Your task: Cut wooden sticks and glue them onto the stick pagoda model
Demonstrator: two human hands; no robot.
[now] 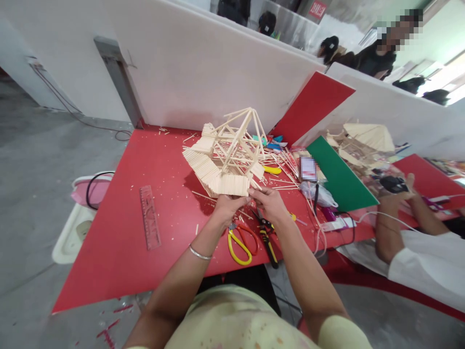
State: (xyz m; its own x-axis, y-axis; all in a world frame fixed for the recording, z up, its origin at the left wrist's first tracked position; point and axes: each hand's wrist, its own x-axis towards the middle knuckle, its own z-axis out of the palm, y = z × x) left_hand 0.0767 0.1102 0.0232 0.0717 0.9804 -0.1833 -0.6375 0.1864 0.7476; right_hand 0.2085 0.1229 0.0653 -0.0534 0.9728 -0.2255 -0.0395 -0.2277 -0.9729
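Observation:
A model built of thin wooden sticks [229, 184] is tilted above the red table, with flat slatted panels around a peaked open frame. My left hand [229, 206] grips the near panel's lower edge, its fingers partly hidden beneath. At that panel's right corner, my right hand [266, 199] is closed in a pinch; it seems to hold a short wooden stick [255, 185] against the edge. Just below my hands lie scissors [240, 246] with one yellow and one red handle. Black-and-yellow pliers [268, 240] rest beside them, under my right wrist.
A clear ruler [149, 217] lies on the red table [109, 208] at left. Loose sticks [281, 162], a phone [308, 168] and a plastic bag [319, 195] are at right. A green board [341, 172] separates a co-worker's hands [399, 186] and another stick model [363, 140].

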